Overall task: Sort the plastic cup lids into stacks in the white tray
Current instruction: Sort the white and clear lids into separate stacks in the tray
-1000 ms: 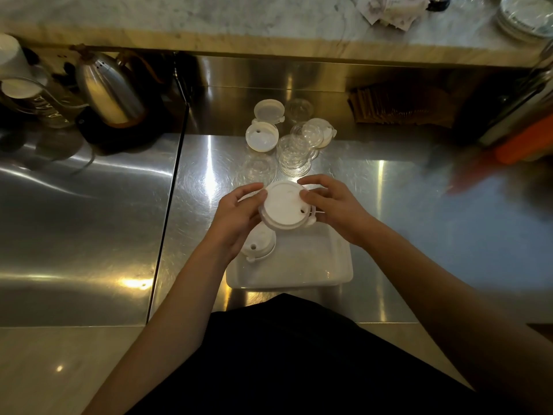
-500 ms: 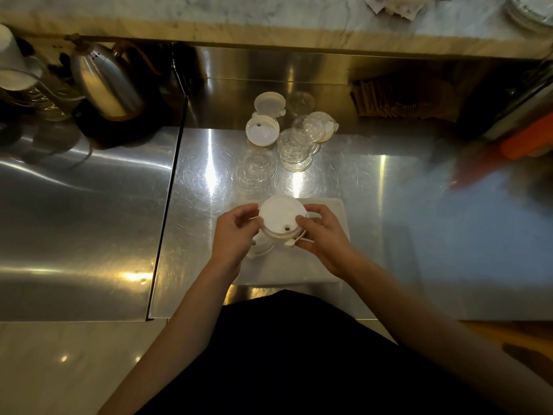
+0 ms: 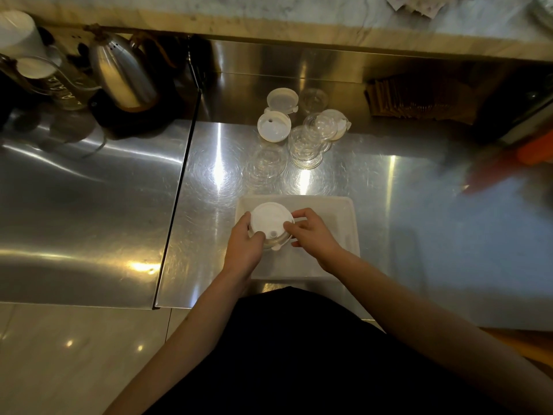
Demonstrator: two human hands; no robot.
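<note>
A white tray [image 3: 338, 211] lies on the steel counter in front of me. In its left half a white cup lid [image 3: 270, 220] sits on top of another white lid whose edge shows beneath it. My left hand [image 3: 244, 244] grips the top lid from the left and my right hand [image 3: 311, 233] grips it from the right. Beyond the tray lie loose lids: two white lids [image 3: 274, 126], a stack of clear lids [image 3: 305, 149], a flat clear lid [image 3: 267, 166] and a clear dome over a white lid [image 3: 326, 127].
A steel kettle [image 3: 122, 74] on a black base stands back left beside white cups [image 3: 18, 34]. A seam [image 3: 176, 202] splits the counter into two sheets. Brown sleeves [image 3: 419, 95] sit back right, next to an orange object [image 3: 535, 149]. A marble ledge runs above.
Both hands have lowered the white lid from above the tray's far edge onto the lid lying in the tray's left half. The camera has shifted back.
</note>
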